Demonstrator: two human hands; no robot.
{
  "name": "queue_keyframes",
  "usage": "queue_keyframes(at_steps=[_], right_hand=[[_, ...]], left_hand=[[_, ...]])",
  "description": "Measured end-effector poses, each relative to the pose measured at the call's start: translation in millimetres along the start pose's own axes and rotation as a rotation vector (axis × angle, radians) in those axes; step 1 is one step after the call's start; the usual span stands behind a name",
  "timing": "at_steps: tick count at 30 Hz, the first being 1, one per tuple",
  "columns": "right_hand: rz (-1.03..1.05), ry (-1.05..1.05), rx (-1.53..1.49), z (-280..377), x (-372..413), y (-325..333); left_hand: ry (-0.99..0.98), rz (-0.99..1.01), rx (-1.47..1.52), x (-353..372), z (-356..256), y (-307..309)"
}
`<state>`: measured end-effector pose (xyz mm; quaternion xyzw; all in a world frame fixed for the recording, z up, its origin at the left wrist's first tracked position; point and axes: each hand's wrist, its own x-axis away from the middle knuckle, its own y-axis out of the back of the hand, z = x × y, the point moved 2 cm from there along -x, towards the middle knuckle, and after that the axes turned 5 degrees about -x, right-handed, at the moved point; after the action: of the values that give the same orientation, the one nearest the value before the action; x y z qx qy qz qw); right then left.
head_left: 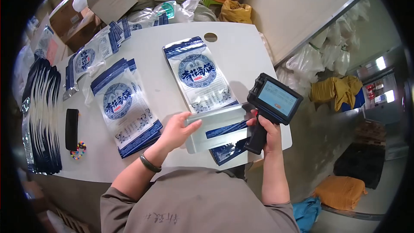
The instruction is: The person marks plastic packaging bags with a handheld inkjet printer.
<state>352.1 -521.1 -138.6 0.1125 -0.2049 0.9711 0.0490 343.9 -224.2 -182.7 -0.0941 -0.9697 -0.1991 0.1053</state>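
My right hand (270, 134) is wrapped round the grip of a black handheld inkjet printer (276, 99) with a lit screen. The printer's lower part is over the right end of a silver rectangular metal frame (196, 140). My left hand (177, 131) holds the frame's left end, thumb and fingers at its upper left corner. Under the frame, blue parts of a pouch show through its slots, and a blue pouch end (228, 152) sticks out below. Just beyond lies a white and blue printed pouch stack (197, 73), partly covered by the frame.
Another pouch stack (123, 108) lies to the left. Farther left are a black elongated case (72, 127), a beaded bracelet (78, 151) and a long row of pouches (43, 121). More pouches (84, 60), boxes (112, 0) and bags (235, 12) sit at the back.
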Motion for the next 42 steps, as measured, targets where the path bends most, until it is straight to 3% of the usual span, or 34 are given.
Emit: queue_keyframes(at_steps=[2,3,5,8,21,25,28,32,38,42], right_hand=[[-0.006,-0.003,-0.022,-5.8,2.8,9.1],[-0.019,-0.002,-0.040,-9.1,4.5,12.2],[-0.044,-0.004,-0.075,-17.2,8.8,16.2],[-0.040,-0.044,-0.080,-29.9,6.4,27.0],[0.021,-0.039,-0.068,-23.3,15.4,50.6],[0.048,-0.008,-0.082,-23.8,16.0,50.3],[0.029,-0.020,-0.103,-23.9,15.3,50.3],[0.025,-0.022,-0.119,-20.9,16.9,49.7],[0.032,-0.017,-0.103,-18.0,17.2,47.0],[0.022,-0.029,-0.107,-14.1,18.2,45.7]], left_hand=[[0.081,0.019,-0.029,-9.0,0.9,5.9],[0.004,-0.080,-0.060,-24.5,11.7,9.0],[0.153,-0.332,0.004,-42.1,14.4,18.8],[0.162,-0.418,-0.127,-69.4,5.2,18.8],[0.248,-0.268,-0.059,-60.3,-8.8,-7.1],[0.047,-0.389,-0.327,-62.8,-1.3,-3.6],[-0.008,-0.466,-0.249,-63.6,7.7,-6.9],[-0.290,-0.653,-0.478,-47.9,-22.5,-13.5],[-0.200,-0.578,0.189,-47.7,22.3,31.7],[-0.095,-0.764,0.175,26.3,53.2,117.3]])
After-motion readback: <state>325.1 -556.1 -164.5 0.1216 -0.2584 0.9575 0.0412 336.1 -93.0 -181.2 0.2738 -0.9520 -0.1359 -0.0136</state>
